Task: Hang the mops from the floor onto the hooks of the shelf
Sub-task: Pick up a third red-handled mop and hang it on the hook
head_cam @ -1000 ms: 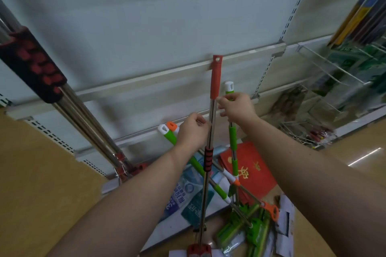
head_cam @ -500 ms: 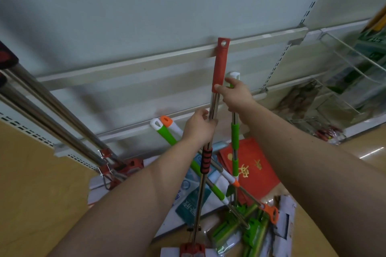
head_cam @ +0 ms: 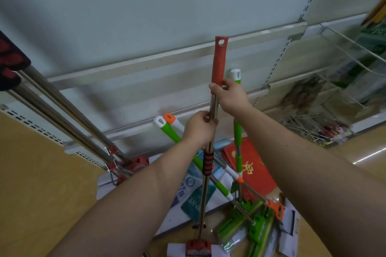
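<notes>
Upright mop (head_cam: 219, 62), top by shelf rail (head_cam: 146, 63)

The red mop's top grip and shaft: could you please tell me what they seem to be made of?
The grip: probably moulded plastic, matt red, with a moulded hanging hole. The shaft: likely steel or chromed metal, given its bright mirror-like sheen. Ribbed black sleeve: perhaps foam or rubber.

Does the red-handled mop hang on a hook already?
No, the left hand and the right hand grip the red-handled mop upright, its hanging hole empty.
</notes>
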Demonstrator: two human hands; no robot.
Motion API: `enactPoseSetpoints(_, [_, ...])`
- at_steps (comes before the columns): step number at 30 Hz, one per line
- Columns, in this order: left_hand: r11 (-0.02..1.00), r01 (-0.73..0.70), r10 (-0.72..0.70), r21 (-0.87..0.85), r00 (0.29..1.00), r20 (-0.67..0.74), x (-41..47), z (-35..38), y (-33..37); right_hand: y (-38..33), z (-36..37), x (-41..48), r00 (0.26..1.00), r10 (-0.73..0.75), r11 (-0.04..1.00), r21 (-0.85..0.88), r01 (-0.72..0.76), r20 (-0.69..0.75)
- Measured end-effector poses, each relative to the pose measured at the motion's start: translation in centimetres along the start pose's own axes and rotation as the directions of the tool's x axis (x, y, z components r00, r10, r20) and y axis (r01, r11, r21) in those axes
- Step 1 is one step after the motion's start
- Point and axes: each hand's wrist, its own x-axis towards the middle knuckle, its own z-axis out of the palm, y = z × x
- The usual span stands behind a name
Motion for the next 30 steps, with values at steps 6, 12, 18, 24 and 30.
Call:
enactPoseSetpoints(6, [1.0, -0.01, 0.009, 0.009, 1.0, 0.027, -3.9, 0.4, -0.9, 0.3, -1.2, -5.1, 0.998, -0.07, 0.997, -0.009, 0.07, -0.002])
enactPoseSetpoints(12, [0.996, -0.038, 0.034, 0.084, 0.998, 0.058, -8.1, -0.2, -1.0, -0.2, -1.9, -10.4, 0.993, -0.121, 0.992, 0.023, 0.121, -0.008])
enactPoseSetpoints(18, [0.988, -0.099, 0.082, 0.12, 0.987, 0.138, -12.3, -1.2, -1.6, -0.8, -2.5, -15.6, 0.991, -0.129, 0.992, 0.003, 0.129, -0.021])
enactPoseSetpoints(24, [0.989, -0.148, 0.143, 0.015, 0.975, 0.167, -17.6, -2.9, -3.6, -1.6, -2.0, -21.7, 0.991, -0.132, 0.991, 0.022, 0.132, -0.019])
enactPoseSetpoints(30, [0.988, -0.152, 0.145, 0.011, 0.956, 0.254, -23.0, -5.5, -5.8, -3.1, -0.9, -28.2, 0.988, -0.151, 0.989, -0.003, 0.151, 0.016])
